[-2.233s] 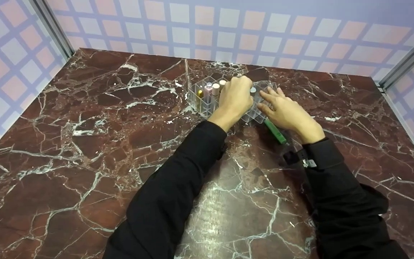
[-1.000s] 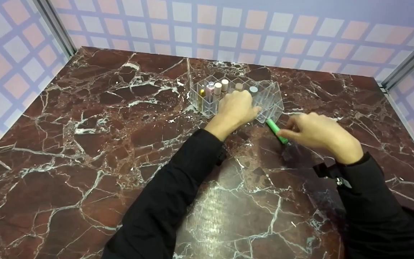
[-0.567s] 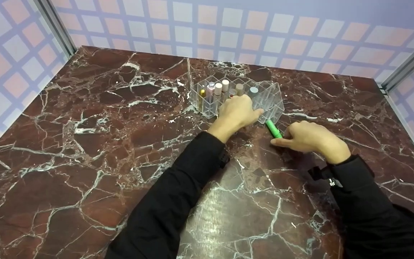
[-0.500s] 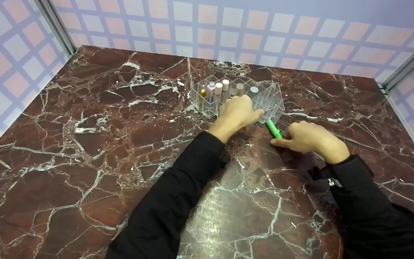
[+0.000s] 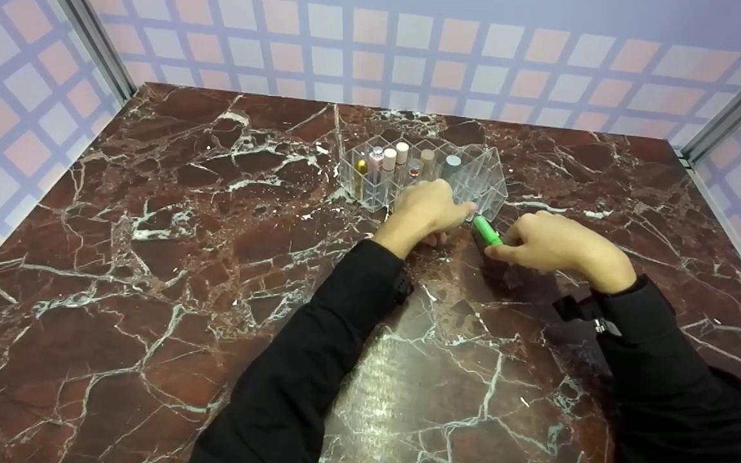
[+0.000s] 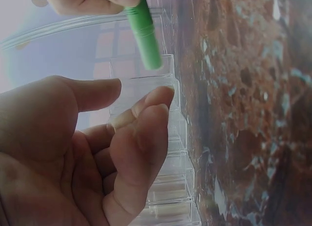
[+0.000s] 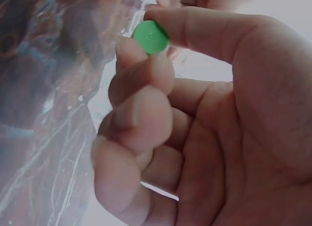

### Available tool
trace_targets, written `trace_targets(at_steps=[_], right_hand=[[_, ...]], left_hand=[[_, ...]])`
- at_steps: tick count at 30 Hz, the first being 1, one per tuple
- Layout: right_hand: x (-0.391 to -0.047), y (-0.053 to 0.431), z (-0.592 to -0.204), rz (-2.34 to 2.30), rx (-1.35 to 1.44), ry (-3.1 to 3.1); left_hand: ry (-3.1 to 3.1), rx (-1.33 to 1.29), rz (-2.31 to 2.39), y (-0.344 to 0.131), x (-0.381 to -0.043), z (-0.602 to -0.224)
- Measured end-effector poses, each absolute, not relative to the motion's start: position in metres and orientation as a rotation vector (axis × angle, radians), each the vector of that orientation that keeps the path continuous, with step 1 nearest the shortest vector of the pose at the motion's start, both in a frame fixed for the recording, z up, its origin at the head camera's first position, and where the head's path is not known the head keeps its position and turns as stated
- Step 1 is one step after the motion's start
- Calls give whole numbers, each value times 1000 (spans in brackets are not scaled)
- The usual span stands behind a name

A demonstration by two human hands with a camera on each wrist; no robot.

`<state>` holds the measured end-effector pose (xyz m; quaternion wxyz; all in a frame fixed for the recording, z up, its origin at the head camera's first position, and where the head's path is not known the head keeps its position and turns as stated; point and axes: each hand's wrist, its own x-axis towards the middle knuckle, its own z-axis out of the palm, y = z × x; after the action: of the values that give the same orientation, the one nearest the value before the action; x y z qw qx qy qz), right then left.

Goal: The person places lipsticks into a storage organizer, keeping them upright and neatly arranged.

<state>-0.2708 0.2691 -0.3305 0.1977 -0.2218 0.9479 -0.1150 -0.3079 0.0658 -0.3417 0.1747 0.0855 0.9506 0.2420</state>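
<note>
My right hand (image 5: 554,244) pinches a slim green lipstick-like tube (image 5: 487,230) between thumb and fingers. Tilted, the tube points toward the organizer's front right corner; its paler end (image 6: 150,55) faces the left hand in the left wrist view. A round green end (image 7: 151,37) shows between the fingertips in the right wrist view. My left hand (image 5: 427,212) is at the front of the clear organizer (image 5: 496,183), its fingers loosely bent and a gap between thumb and forefinger, with nothing held. It hides part of the organizer's front.
Several capped tubes stand upright in the organizer, among them a pink one (image 5: 376,161), a white-capped one (image 5: 402,154) and a grey-capped one (image 5: 452,164). A marbled table (image 5: 216,270) lies beneath, with checked panels (image 5: 370,64) behind and at the sides.
My right hand has left the organizer's right end and taken hold of the green tube, which lay on the table. The left hand has drawn back from above the organizer to its front.
</note>
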Motion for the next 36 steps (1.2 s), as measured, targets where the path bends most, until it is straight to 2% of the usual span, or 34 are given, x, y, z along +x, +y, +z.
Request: trace_targets(at_steps=[14, 36], right_hand=[[-262, 261, -326, -383, -729, 2720], [-261, 258, -326, -494, -821, 2744]], left_hand=[[2395, 273, 1110, 65, -306, -349], [2219, 358, 1283, 64, -305, -356]])
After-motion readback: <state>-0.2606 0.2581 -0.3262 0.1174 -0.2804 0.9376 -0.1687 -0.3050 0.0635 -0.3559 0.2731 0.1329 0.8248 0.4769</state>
